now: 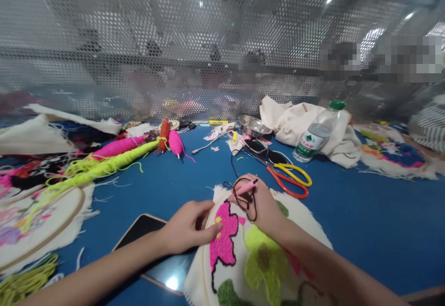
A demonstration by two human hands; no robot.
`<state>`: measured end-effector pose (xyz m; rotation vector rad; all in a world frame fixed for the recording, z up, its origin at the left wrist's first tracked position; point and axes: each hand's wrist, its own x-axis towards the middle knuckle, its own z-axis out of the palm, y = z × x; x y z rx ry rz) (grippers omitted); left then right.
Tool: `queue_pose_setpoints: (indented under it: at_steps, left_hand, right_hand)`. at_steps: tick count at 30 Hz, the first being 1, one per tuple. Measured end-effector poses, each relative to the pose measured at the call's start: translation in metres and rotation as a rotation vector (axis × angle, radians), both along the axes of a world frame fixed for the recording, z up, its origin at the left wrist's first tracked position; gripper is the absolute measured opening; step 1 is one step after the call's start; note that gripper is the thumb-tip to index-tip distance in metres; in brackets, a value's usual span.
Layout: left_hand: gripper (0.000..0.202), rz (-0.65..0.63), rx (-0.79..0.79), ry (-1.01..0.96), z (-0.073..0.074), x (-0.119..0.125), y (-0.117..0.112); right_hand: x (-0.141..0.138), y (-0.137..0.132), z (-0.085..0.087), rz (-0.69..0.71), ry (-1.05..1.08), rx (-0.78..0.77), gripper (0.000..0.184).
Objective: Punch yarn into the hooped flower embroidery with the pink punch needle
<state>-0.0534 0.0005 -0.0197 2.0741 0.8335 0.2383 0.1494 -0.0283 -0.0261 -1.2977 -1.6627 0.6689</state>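
Stretched in a hoop, an embroidery (pixel 228 236) with a pink flower, a yellow-green flower and green leaves tilts toward me at the bottom centre. My left hand (pixel 189 229) grips its left rim, thumb on the pink flower and fingers hidden behind the cloth. Over the upper part, my right hand (pixel 259 199) is closed around a pink-handled punch needle (pixel 246 187). Black yarn (pixel 251 206) loops from the tool around the fingers. The needle's tip is hidden by the hand. A black outline edges part of the pink flower.
A phone (pixel 139 232) lies under my left forearm. Scissors (pixel 288 176), a water bottle (pixel 313 134), cream cloth (pixel 292 120) and a metal bowl (pixel 253 124) sit beyond. Bright yarn (pixel 114 157) and another hooped embroidery (pixel 69 213) lie left. A perforated metal screen (pixel 174 65) rises behind.
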Motion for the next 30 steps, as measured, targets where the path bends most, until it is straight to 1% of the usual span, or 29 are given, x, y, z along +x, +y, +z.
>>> queue_pose_setpoints:
  at_steps: [3,6,9,11,13,17,19,21,23,25,27,30]
  left_hand:
    - [0.034,0.001,0.013,0.001,0.0,0.0,0.001]
    - [0.035,-0.01,0.008,0.032,0.001,0.002,0.004]
    - [0.039,0.002,0.071,0.069,0.001,0.005,0.004]
    - [0.041,0.034,0.141,0.088,0.0,0.007,0.003]
    - [0.043,0.068,0.177,0.097,0.0,0.008,0.002]
    - [0.048,0.132,0.147,0.083,0.0,0.013,0.002]
    - [0.051,0.187,0.119,0.098,0.0,0.017,0.003]
    - [0.052,0.261,0.13,0.124,-0.002,0.021,0.004]
    - [0.051,0.333,0.182,0.137,-0.006,0.025,0.003]
    - [0.051,0.378,0.231,0.133,-0.01,0.028,0.002]
    - [0.049,0.4,0.273,0.114,-0.012,0.028,0.001]
    - [0.04,0.42,0.32,0.049,-0.012,0.025,0.001]
  right_hand:
    - [0.0,0.001,0.001,0.061,0.001,-0.037,0.014]
    - [0.001,0.002,0.002,0.091,0.001,-0.072,0.013]
    - [0.005,0.004,0.0,0.089,-0.07,-0.04,0.013]
    - [0.007,0.005,-0.002,0.063,-0.128,-0.005,0.013]
    - [0.008,0.005,-0.003,0.043,-0.164,0.018,0.013]
    - [0.008,0.004,-0.003,0.034,-0.194,0.045,0.016]
    - [0.008,0.003,-0.004,0.022,-0.204,0.051,0.018]
    - [0.008,0.003,-0.006,0.004,-0.21,0.052,0.019]
    - [0.009,0.003,-0.008,-0.003,-0.216,0.052,0.018]
    - [0.01,0.003,-0.01,0.006,-0.228,0.054,0.02]
    - [0.012,0.004,-0.01,0.024,-0.247,0.051,0.023]
    - [0.014,0.004,-0.009,0.053,-0.271,0.04,0.028]
